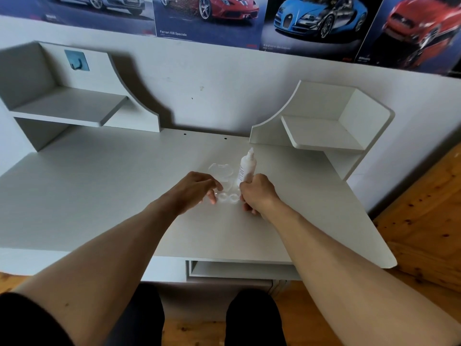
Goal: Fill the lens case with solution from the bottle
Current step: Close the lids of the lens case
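Legs: dark trousers [139, 318] at the bottom edge, knees under the desk front.
Forearms: both bare, reaching forward over the white desk [99, 196], the hands close together near its middle.
Left hand [197, 189]: fingers loosely curled, tips just beside the left end of the lens case. Blur hides whether they touch or pinch it.
Lens case [227, 196]: clear plastic, two round wells side by side, flat on the desk between the two hands.
Clear piece [220, 170]: transparent and lobed, lying just behind the wells. Whether it joins the case cannot be told.
Right hand [258, 193]: fist wrapped round the lower part of the bottle, just right of the case.
Bottle [247, 168]: white with a printed label, held nearly upright, nozzle pointing up and slightly away from the person.
Left shelf [67, 106]: grey-white unit at the back of the desk, with a blue hook [77, 60] on its back panel.
Right shelf [324, 131]: matching unit at the opposite back corner.
Wall: a row of car posters [207, 16] above the desk.
Under the desk: an open tray [237, 269] below the front edge.
Floor [424, 208]: knotty wooden boards.
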Demonstrator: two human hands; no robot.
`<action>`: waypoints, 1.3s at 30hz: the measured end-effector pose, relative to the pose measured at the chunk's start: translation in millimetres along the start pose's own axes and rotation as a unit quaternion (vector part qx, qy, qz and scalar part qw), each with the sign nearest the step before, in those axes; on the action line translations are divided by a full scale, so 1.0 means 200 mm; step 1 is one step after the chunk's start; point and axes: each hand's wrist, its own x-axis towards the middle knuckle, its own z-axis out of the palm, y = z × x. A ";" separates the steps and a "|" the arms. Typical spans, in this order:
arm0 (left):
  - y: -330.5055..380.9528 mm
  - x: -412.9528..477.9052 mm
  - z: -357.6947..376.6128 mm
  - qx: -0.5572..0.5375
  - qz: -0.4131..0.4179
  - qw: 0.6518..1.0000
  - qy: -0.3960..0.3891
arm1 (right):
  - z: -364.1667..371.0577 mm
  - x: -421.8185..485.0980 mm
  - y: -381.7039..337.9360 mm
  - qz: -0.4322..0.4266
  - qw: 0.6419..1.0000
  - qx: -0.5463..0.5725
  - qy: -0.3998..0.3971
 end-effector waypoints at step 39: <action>0.00 0.07 0.04 0.124 -0.014 0.992 0.015 | 0.04 0.06 0.06 -0.066 0.997 -0.010 -0.035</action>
